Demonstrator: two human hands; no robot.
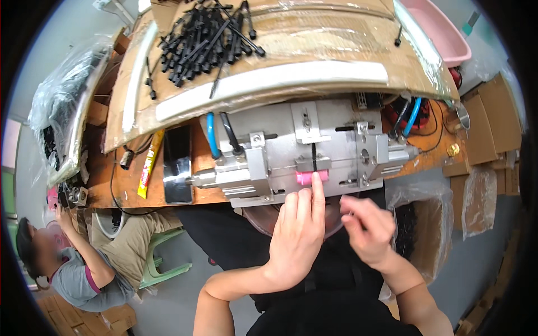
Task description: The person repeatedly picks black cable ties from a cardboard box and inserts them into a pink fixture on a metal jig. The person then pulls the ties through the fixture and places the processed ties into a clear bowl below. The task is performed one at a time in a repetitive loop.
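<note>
My left hand (297, 234) reaches over the front of a metal clamping fixture (283, 131). Its index finger is stretched out, with the tip on a small pink cylinder-shaped part (305, 178). A thin black rod (314, 157) runs back from the pink part between small metal blocks in the middle of the fixture. To the right of it, my right hand (370, 229) hovers in front of the fixture's edge, fingers loosely curled, thumb and index tips apart, nothing visible between them. Silver cylinder units (242, 178) flank the centre, with blue and black hoses attached.
Behind the fixture, a cardboard-covered shelf (314, 42) carries a heap of black rod-like parts (204, 45). A phone (178, 165) and a yellow tube-shaped packet (150, 165) lie at left. Another person (89, 274) sits far left. A plastic-lined box (420, 224) stands right.
</note>
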